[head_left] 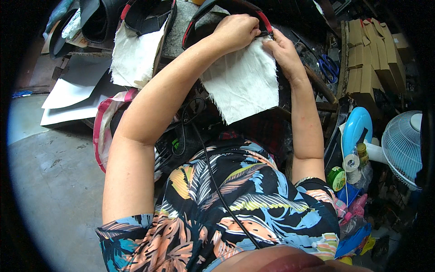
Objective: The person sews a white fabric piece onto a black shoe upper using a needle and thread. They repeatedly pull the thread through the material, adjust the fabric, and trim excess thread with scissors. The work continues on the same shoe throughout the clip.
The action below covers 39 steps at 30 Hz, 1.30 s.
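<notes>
At the top, a black curved piece with red edging arches over the bench, and a white cloth with frayed edges hangs from it toward me. My left hand is closed at the piece's right end, fingertips pinched where cloth and red edging meet. Opposite it, my right hand grips that same corner, thumb on the cloth and fingers behind. The exact fingertip contact is partly hidden. A similar black and red piece with white cloth lies to the left of my left forearm.
White sheets lie at the left, above a pink-rimmed bag. Blue-handled scissors and stacked cardboard pieces are at the right. A fan stands below them near cluttered bottles and bags. A black cable crosses my shirt.
</notes>
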Each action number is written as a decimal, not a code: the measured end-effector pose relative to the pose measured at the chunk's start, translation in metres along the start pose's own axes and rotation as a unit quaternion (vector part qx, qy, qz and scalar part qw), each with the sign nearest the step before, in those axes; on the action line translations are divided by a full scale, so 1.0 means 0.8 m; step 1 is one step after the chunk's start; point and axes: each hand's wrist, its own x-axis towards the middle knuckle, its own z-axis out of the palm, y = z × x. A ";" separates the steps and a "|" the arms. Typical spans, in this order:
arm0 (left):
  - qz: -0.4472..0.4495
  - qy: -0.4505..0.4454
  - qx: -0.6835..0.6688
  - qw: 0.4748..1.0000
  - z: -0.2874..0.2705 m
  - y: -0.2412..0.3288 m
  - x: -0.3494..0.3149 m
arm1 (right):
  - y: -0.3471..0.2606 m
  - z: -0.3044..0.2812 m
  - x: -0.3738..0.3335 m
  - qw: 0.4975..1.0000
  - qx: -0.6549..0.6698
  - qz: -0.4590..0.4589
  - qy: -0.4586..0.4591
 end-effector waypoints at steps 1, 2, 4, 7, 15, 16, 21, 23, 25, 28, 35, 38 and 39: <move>-0.004 0.001 -0.005 1.000 0.001 0.000 0.000 | 0.000 0.001 -0.001 1.000 -0.014 -0.010 0.008; -0.008 0.003 -0.009 1.000 0.001 0.001 0.000 | 0.000 0.002 -0.002 0.999 -0.027 -0.018 0.027; -0.008 0.012 -0.020 1.000 0.003 0.000 0.000 | 0.000 0.007 -0.003 0.992 -0.087 -0.063 0.069; -0.014 -0.003 -0.026 1.000 0.003 0.000 0.000 | 0.000 0.015 -0.002 0.971 -0.171 -0.127 0.114; -0.069 -0.026 -0.047 0.996 0.003 0.012 -0.005 | -0.016 0.005 -0.035 0.849 -0.451 -0.166 0.217; -0.058 -0.029 -0.045 0.997 0.003 0.012 -0.005 | -0.016 0.006 -0.037 0.844 -0.449 -0.187 0.226; -0.038 0.011 -0.045 0.998 0.006 0.010 -0.001 | -0.014 0.010 -0.038 0.873 -0.400 -0.171 0.222; -0.060 0.008 -0.056 0.997 0.010 0.010 0.002 | -0.013 0.010 -0.037 0.885 -0.375 -0.174 0.212; -0.066 0.008 -0.039 0.997 0.012 0.011 0.004 | -0.014 0.008 -0.038 0.892 -0.358 -0.186 0.202; -0.065 -0.001 -0.024 0.998 0.012 0.010 0.006 | -0.017 0.004 -0.042 0.903 -0.347 -0.211 0.140; -0.089 0.001 -0.063 0.994 0.011 0.011 0.005 | -0.019 -0.006 -0.033 0.874 -0.420 -0.136 0.203; -0.078 -0.005 -0.041 0.996 0.011 0.012 0.004 | -0.017 -0.015 -0.025 0.885 -0.413 -0.108 0.188; -0.073 -0.002 -0.039 0.997 0.011 0.013 0.004 | -0.017 -0.019 -0.023 0.892 -0.401 -0.103 0.183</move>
